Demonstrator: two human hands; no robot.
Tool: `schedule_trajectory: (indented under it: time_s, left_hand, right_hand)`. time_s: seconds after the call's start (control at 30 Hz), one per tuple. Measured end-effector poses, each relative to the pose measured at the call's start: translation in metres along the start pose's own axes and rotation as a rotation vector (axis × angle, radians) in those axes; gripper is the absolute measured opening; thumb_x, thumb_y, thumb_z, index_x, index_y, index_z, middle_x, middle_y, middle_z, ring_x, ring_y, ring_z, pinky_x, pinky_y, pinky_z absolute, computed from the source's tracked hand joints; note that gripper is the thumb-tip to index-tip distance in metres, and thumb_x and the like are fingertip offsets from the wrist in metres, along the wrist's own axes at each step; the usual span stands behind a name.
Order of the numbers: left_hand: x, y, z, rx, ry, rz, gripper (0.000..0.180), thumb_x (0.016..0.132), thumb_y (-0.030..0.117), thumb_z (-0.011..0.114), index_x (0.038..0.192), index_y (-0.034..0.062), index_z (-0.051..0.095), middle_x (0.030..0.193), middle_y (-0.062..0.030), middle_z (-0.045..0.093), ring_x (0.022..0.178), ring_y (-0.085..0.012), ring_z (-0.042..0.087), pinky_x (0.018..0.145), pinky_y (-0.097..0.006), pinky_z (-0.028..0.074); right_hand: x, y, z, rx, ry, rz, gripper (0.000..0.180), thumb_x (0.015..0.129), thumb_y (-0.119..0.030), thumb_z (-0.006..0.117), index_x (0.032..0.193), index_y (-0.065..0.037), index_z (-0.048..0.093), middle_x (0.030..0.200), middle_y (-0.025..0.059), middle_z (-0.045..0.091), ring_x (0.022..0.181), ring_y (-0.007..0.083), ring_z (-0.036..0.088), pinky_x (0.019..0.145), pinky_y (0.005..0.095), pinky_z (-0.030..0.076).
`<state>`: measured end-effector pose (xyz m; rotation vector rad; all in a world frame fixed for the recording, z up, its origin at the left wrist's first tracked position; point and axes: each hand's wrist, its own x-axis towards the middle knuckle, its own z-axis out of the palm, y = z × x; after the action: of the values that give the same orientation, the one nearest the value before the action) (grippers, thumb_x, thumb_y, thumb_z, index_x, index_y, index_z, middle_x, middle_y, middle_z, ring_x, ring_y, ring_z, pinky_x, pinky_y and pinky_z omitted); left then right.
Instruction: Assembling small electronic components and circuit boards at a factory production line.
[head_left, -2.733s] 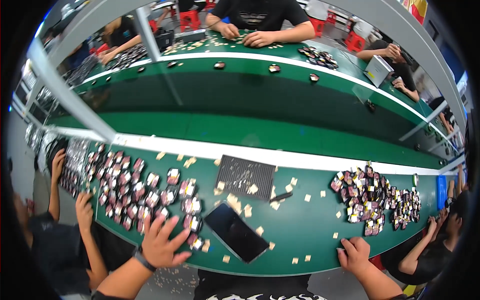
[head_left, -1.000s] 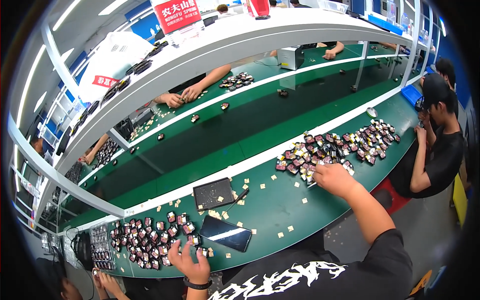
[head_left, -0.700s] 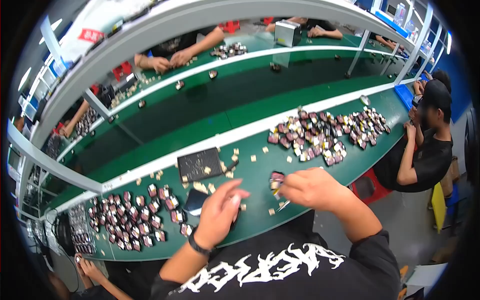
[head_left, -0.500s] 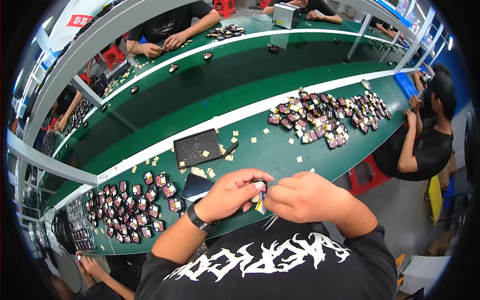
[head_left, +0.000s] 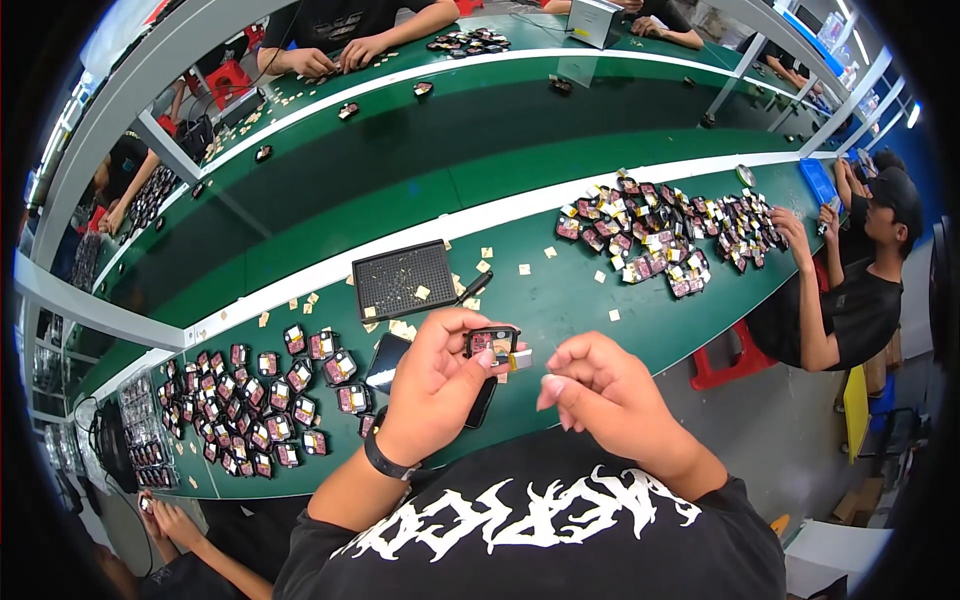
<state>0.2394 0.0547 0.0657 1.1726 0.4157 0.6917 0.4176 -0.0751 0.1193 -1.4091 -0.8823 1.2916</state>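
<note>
My left hand (head_left: 440,375) grips a small black plastic housing (head_left: 492,343) by its edges, thumb across the front. Inside the housing a reddish circuit board shows, and a silver-and-yellow piece (head_left: 520,359) sticks out at its lower right. Just right of it, and apart from it, is my right hand (head_left: 605,395), fingers curled in toward the thumb. Whatever lies between those fingertips is too small or hidden to make out. Below the housing a dark object (head_left: 481,404) is partly covered by my left hand, which also overlaps a dark phone-like slab (head_left: 386,362).
Many similar housings lie in a left pile (head_left: 250,405) and a right pile (head_left: 640,230). Behind my hands are a black gridded tray (head_left: 403,282), a black pen-like tool (head_left: 474,287) and scattered cream squares (head_left: 524,269). A co-worker (head_left: 850,270) sits at right; others work across the bench.
My right hand has drawn away from the housing to the right. The housing now faces up in my left hand. Tweezers seen under my right hand earlier no longer show. The right co-worker reaches toward the pile.
</note>
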Motion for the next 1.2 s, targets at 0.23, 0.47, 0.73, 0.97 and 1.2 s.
schedule_trajectory:
  time_s: [0.23,0.47,0.73,0.97,1.2]
  left_hand:
    - [-0.008,-0.001,0.009,0.118,0.069,0.083,0.025,0.103,-0.007,0.049,0.128,-0.0049,0.047,0.128,-0.0232,0.062,0.120,-0.0292,0.066,0.102,-0.039,0.056]
    - [-0.011,-0.005,0.011,0.210,0.093,0.140,0.026,0.102,-0.008,0.049,0.128,-0.0053,0.047,0.126,-0.0230,0.063,0.119,-0.0287,0.066,0.099,-0.038,0.057]
    - [-0.008,-0.006,0.011,-0.057,0.081,0.051,0.029,0.103,-0.005,0.049,0.132,0.0000,0.044,0.132,-0.0230,0.059,0.120,-0.0317,0.066,0.100,-0.041,0.057]
    - [-0.010,-0.003,0.010,-0.135,0.092,0.023,0.029,0.103,-0.006,0.049,0.130,0.0023,0.044,0.138,-0.0241,0.053,0.124,-0.0341,0.063,0.103,-0.043,0.056]
    - [-0.011,-0.012,0.009,0.131,0.052,0.238,0.021,0.104,-0.005,0.049,0.123,-0.0008,0.043,0.136,-0.0262,0.054,0.123,-0.0340,0.064,0.103,-0.043,0.055]
  right_hand:
    - [0.012,0.003,0.015,0.147,-0.065,0.132,0.017,0.102,-0.009,0.063,0.105,-0.004,0.046,0.083,0.0101,0.070,0.057,0.0083,0.061,0.048,0.0229,0.047]
    - [0.020,0.017,0.017,0.351,-0.052,0.167,0.019,0.102,-0.006,0.063,0.100,-0.005,0.044,0.078,0.0120,0.069,0.051,0.0105,0.061,0.044,0.0228,0.046]
    - [0.020,0.032,0.021,0.271,0.028,0.091,0.022,0.101,-0.002,0.062,0.100,-0.007,0.041,0.087,0.0190,0.071,0.054,0.0111,0.061,0.045,0.0218,0.047]
    - [0.017,0.033,0.010,0.117,0.011,-0.016,0.020,0.102,-0.007,0.063,0.102,-0.005,0.043,0.090,0.0146,0.072,0.062,0.0074,0.062,0.050,0.0209,0.047]
    - [0.023,0.023,0.014,0.115,0.018,0.131,0.018,0.101,-0.007,0.064,0.101,-0.004,0.045,0.089,0.0153,0.073,0.056,0.0063,0.060,0.047,0.0216,0.045]
